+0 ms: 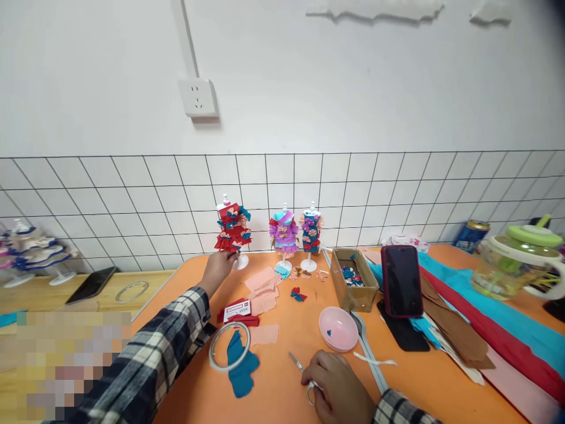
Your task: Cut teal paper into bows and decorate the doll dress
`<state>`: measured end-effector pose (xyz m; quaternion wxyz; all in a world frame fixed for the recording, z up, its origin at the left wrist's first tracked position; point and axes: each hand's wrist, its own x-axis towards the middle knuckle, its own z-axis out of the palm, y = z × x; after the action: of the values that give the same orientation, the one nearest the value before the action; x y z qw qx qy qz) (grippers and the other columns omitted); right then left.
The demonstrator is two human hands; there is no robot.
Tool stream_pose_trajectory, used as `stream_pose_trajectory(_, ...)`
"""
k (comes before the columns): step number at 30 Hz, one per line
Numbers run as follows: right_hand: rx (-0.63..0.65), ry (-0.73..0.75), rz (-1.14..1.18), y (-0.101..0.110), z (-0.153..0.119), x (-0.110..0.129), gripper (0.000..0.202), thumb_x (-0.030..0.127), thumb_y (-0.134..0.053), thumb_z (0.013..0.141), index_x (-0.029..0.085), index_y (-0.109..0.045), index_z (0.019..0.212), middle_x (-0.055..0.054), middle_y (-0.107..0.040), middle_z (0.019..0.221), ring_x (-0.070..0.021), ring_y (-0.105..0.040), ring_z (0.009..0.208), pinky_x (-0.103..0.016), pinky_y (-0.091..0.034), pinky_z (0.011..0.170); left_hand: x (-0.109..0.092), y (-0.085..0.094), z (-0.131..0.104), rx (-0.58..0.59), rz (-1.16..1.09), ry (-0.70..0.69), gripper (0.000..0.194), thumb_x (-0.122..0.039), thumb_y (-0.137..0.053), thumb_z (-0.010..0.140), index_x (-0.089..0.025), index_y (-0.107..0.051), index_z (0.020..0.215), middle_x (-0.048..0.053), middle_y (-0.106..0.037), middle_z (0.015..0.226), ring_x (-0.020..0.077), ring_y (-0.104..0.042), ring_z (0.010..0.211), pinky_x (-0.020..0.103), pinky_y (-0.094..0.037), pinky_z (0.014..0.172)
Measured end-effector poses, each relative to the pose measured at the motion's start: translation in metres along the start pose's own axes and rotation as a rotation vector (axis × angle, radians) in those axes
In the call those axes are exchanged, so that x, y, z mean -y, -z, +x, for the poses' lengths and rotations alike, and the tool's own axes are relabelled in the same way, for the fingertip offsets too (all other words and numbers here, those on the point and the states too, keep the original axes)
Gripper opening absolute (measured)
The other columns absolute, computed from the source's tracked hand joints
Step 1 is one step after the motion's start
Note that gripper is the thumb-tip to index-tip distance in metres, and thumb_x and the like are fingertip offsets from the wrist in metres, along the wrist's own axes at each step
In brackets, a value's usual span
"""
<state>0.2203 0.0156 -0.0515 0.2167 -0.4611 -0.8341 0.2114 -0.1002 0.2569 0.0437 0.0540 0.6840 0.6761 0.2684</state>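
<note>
My left hand [219, 269] reaches out to the mini dress form in a red ruffled dress with teal bows [233, 227]; its fingers are closed on the lower part of that form, above the white base. My right hand [333, 386] rests low on the orange table [282, 406], fingers curled round the handles of small scissors [296, 361], whose blades point up and left. Two more dressed mini forms, one purple [285, 231] and one blue with flowers [311, 231], stand beside the red one. A red and blue bow [298, 294] lies in front of them.
A pink bowl [338, 328], a cardboard box of scraps [371, 298] and an upright phone [401, 282] stand right of centre. Coloured strips [498, 306] and a lidded jug [503, 265] are farther right. Teal fabric [242, 371], a hoop [213, 347] and pink pieces [265, 335] lie left of centre.
</note>
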Motion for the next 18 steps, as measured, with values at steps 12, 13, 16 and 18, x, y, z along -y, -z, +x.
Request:
stream_pose_trajectory(12,-0.007,-0.058,-0.032,-0.015,0.003,-0.012,0.046,0.004,-0.050,0.059,0.028,-0.067,0.095,-0.001,-0.063,0.096,-0.0191,-0.057,0.088,-0.030,-0.036,0.074,-0.002,-0.064,0.012,0.122,-0.071,-0.041,0.027,-0.030,-0.057,0.091,-0.014,-0.061,0.113,0.008,-0.065,0.113,0.0216,-0.063,0.098,0.039,-0.052,0.086)
stream_pose_trajectory(13,-0.004,-0.059,-0.032,-0.014,0.003,-0.010,0.046,0.004,-0.050,0.059,0.027,-0.067,0.095,-0.002,-0.063,0.095,-0.0192,-0.058,0.088,-0.030,-0.036,0.074,-0.003,-0.067,0.011,0.121,-0.078,-0.046,0.025,-0.027,-0.057,0.090,-0.015,-0.063,0.111,0.008,-0.067,0.111,0.0216,-0.063,0.099,0.037,-0.050,0.088)
stream_pose_trajectory(16,0.000,-0.047,-0.021,-0.006,0.003,-0.003,0.045,0.004,-0.050,0.060,0.026,-0.067,0.095,-0.002,-0.063,0.095,-0.0195,-0.058,0.090,-0.031,-0.037,0.077,-0.005,-0.070,0.009,0.117,-0.096,-0.048,0.028,-0.020,-0.056,0.085,-0.015,-0.067,0.110,0.008,-0.072,0.108,0.0220,-0.064,0.102,0.029,-0.046,0.089)
stream_pose_trajectory(18,-0.010,-0.048,-0.016,-0.003,0.003,0.000,0.043,0.005,-0.050,0.060,0.025,-0.067,0.095,-0.003,-0.063,0.095,-0.0199,-0.058,0.090,-0.031,-0.038,0.077,-0.006,-0.069,0.009,0.125,-0.114,-0.043,0.032,-0.021,-0.056,0.082,-0.015,-0.067,0.111,0.008,-0.073,0.109,0.0220,-0.065,0.102,0.027,-0.046,0.088)
